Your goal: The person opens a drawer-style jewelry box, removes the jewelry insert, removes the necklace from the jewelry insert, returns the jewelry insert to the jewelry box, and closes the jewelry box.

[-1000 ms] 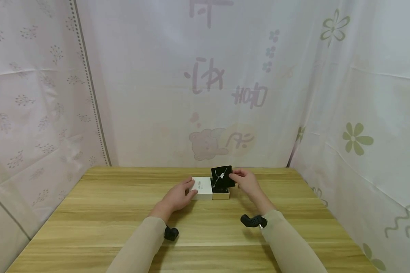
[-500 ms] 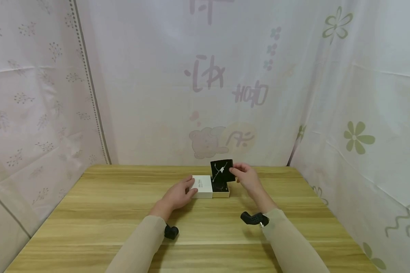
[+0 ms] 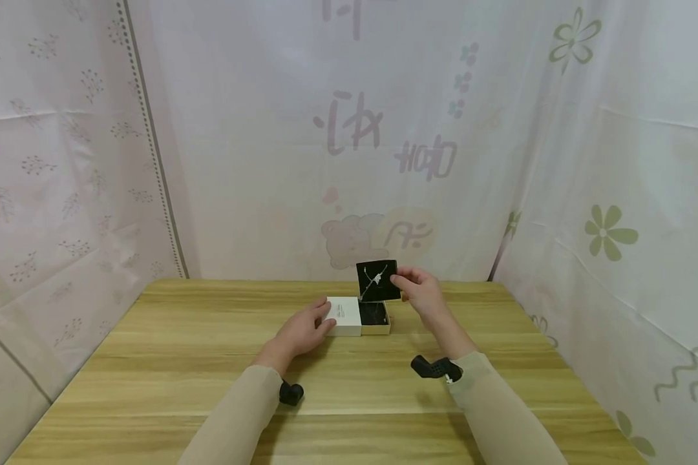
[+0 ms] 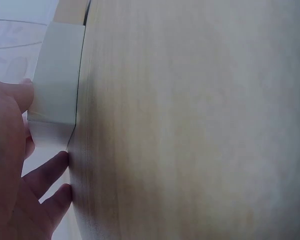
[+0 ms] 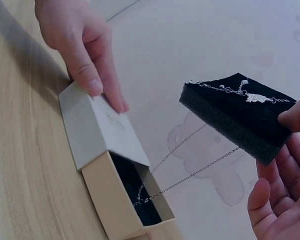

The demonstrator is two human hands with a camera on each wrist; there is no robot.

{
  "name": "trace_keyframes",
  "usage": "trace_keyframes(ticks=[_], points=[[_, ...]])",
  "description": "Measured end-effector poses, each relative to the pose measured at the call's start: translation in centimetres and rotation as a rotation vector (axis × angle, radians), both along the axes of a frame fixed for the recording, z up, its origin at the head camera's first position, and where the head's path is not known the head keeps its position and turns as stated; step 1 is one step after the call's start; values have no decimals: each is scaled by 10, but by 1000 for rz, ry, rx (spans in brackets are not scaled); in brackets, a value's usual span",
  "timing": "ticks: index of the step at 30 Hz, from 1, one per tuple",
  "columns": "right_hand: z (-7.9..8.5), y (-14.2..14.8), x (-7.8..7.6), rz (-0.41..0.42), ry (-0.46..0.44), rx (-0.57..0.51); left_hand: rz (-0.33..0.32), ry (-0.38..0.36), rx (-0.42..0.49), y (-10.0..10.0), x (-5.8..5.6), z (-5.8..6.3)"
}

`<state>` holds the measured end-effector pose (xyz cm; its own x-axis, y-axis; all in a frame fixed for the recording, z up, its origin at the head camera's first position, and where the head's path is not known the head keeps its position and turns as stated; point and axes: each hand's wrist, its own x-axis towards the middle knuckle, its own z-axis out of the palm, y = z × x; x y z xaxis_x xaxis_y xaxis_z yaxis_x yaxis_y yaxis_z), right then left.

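Note:
A small white jewelry box (image 3: pixel 346 318) lies on the table, its cream inner tray (image 3: pixel 376 330) slid partly out to the right. My left hand (image 3: pixel 300 329) holds the sleeve's left end, thumb and index finger on top in the right wrist view. Pinched at one edge by my right hand (image 3: pixel 427 297), a black foam insert (image 5: pixel 230 112) is raised above the tray and tilted. A silver necklace (image 5: pixel 259 98) with a pendant lies across the foam's face. Two lengths of its chain (image 5: pixel 190 176) hang down into the tray, which has a black inside.
The wooden table (image 3: pixel 349 394) reaches to a hanging printed cloth (image 3: pixel 256 161) at the back. Further cloths hang at the left and right sides. Black wrist cameras (image 3: pixel 436 368) are worn at both cuffs.
My right hand has lifted the foam insert higher above the tray, showing more of the black inside. The left hand and the box stay in place.

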<state>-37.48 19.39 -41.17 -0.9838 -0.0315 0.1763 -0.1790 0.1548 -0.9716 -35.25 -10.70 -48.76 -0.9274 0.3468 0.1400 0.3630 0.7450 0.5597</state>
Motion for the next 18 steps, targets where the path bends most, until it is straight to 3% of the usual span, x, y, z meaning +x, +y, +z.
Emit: trace_keyframes(ticks=[18], points=[[32, -10, 15, 37, 48, -64, 4, 0, -4, 1, 1, 0]])
